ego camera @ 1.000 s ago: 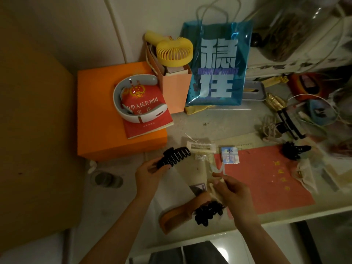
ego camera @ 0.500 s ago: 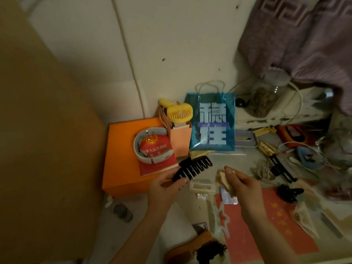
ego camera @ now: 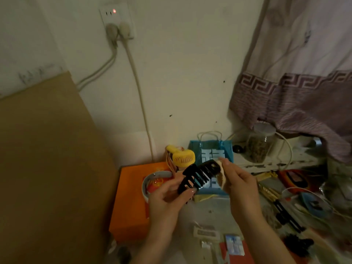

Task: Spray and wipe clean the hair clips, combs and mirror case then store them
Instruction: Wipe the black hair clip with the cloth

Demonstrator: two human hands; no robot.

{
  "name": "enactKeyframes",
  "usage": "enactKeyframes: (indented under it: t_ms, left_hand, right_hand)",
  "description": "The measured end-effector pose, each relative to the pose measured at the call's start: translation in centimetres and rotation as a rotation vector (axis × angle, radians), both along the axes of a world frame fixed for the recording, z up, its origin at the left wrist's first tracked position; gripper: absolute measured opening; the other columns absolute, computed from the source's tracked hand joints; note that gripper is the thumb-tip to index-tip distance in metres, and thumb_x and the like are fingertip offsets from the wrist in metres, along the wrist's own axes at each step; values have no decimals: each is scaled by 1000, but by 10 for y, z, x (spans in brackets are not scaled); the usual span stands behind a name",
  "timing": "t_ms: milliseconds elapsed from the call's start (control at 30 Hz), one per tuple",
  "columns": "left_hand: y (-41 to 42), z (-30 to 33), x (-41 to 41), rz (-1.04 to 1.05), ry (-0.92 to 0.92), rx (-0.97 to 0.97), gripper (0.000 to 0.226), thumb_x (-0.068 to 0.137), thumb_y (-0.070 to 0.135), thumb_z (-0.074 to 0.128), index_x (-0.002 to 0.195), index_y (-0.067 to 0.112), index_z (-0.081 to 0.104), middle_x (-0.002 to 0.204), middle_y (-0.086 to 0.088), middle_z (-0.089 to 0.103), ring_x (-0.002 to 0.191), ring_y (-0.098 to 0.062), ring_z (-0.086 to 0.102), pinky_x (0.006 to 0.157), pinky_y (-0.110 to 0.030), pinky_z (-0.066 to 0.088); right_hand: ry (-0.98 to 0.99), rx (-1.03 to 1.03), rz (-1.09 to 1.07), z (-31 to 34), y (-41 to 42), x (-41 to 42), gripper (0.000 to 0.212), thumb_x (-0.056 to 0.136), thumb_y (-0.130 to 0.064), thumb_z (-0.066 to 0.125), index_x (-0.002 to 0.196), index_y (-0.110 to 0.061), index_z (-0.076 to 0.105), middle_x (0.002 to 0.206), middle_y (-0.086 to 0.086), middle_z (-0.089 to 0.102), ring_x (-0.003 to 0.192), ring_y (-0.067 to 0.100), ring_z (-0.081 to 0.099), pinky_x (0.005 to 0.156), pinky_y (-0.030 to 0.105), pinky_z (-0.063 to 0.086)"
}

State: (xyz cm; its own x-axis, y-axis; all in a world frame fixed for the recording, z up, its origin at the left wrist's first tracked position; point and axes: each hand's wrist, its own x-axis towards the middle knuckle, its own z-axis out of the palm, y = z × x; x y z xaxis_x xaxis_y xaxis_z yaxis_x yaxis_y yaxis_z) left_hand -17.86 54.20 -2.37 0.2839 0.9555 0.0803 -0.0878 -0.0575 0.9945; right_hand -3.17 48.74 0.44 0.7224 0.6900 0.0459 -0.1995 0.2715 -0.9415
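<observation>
The left hand [ego camera: 167, 199] grips the near end of a black claw hair clip [ego camera: 200, 176], fingers curled round it. The right hand [ego camera: 238, 181] pinches a tan wipe [ego camera: 221, 176] against its far end, above the worktop [ego camera: 205, 212].

A glossy black plastic claw clip [ego camera: 200, 175] is catching light along its smooth teeth, with a soft, matt beige cloth [ego camera: 221, 178] pressing at its 3 o'clock end. At 9 o'clock a matt orange cardboard box [ego camera: 129, 202] is showing a smooth face. At 12 o'clock a shiny blue plastic bag [ego camera: 226, 149] is gleaming; at 2 o'clock, a clear glass jar [ego camera: 260, 143].
</observation>
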Motion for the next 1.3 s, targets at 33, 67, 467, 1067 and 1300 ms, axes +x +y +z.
enactKeyframes:
  t_ms: [33,67,467,1067,1300]
  left_hand:
    - [-1,6,1,7,-7,27,37,57,23,81,94,25,74,91,12,74,87,-4,69,75,-26,55]
    - [-2,11,3,13,-14,45,36,59,22,82,94,25,74,91,13,74,87,-4,68,73,-25,55]
    - [-5,57,17,49,-22,211,30,61,14,82,85,29,71,81,18,73,80,4,67,58,-7,49]
    - [19,134,3,-427,246,374,56,66,67,63,118,48,52,121,17,63,106,3,62,83,-20,53]
    - [26,151,7,-648,187,343,44,72,35,74,114,44,66,119,8,67,110,-16,65,84,-30,55]
  right_hand:
    - [17,16,5,5,1,-3,35,84,-29,60,90,3,71,70,16,69,63,15,63,53,17,50]
    - [39,33,6,10,2,-6,36,85,-29,59,90,5,70,72,19,68,64,17,63,54,18,51]
    - [33,232,163,55,-3,-5,37,74,-21,64,110,-12,67,95,6,75,86,15,72,65,18,54]
    - [-158,124,392,94,-15,31,43,67,-25,71,107,-10,70,91,12,74,80,20,69,67,26,54]
    - [-172,125,459,105,-17,34,41,73,-18,66,112,-6,67,102,18,72,90,26,68,78,30,57]
